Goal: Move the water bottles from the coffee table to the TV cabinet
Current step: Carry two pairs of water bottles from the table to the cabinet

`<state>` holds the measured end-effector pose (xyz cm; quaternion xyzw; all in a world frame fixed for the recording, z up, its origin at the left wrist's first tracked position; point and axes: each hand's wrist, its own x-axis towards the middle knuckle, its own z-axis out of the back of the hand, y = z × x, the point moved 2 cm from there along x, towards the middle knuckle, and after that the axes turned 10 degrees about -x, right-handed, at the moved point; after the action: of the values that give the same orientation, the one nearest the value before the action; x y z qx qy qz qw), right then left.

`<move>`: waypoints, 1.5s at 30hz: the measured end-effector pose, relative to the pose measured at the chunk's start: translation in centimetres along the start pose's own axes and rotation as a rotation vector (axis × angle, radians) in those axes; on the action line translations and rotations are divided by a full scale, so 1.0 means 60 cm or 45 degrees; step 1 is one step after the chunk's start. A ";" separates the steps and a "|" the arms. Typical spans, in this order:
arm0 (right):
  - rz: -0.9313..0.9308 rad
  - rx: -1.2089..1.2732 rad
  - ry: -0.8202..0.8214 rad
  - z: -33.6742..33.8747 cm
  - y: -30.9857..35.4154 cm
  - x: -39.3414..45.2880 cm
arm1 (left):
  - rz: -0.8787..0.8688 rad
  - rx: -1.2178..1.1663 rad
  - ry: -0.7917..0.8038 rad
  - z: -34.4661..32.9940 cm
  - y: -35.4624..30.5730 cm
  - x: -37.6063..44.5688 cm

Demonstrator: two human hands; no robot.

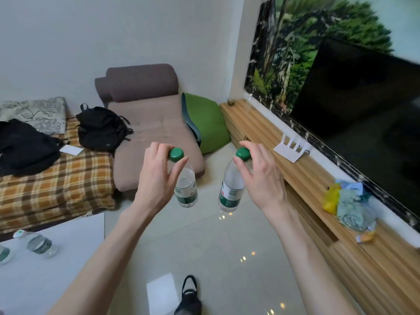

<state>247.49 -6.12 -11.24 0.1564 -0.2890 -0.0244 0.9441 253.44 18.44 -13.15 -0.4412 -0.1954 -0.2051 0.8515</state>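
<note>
My left hand [156,176] grips the green cap of a clear water bottle [186,189], which hangs above the tiled floor. My right hand [259,173] holds a second green-capped water bottle [230,192] the same way, by its neck. Both bottles are in mid-air between the white coffee table [68,253] at the lower left and the wooden TV cabinet [261,137] on the right. On the coffee table stands another bottle [38,243], and a further one [4,254] is cut off by the left edge.
The cabinet top carries a white paper card [289,150] and a heap of yellow and blue cloths [347,205], with a black TV [363,92] behind. A brown chaise [154,133], green cushion [206,126], black backpack [102,128] and plaid sofa [56,178] lie ahead. My foot [188,296] is on the floor.
</note>
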 end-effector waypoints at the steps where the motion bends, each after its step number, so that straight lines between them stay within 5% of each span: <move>1: -0.015 -0.015 -0.011 -0.001 -0.014 0.012 | -0.021 0.005 0.011 -0.017 -0.001 0.020; 19: -0.160 -0.128 0.058 -0.147 -0.228 0.426 | -0.374 -0.077 0.321 -0.310 0.101 0.535; 45: -0.256 -0.230 0.065 -0.345 -0.710 0.992 | -0.238 -0.134 0.349 -0.785 0.170 1.150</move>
<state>310.35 -48.89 -8.62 0.0994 -0.2442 -0.1410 0.9542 323.85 -27.56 -9.69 -0.4330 -0.1065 -0.3518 0.8231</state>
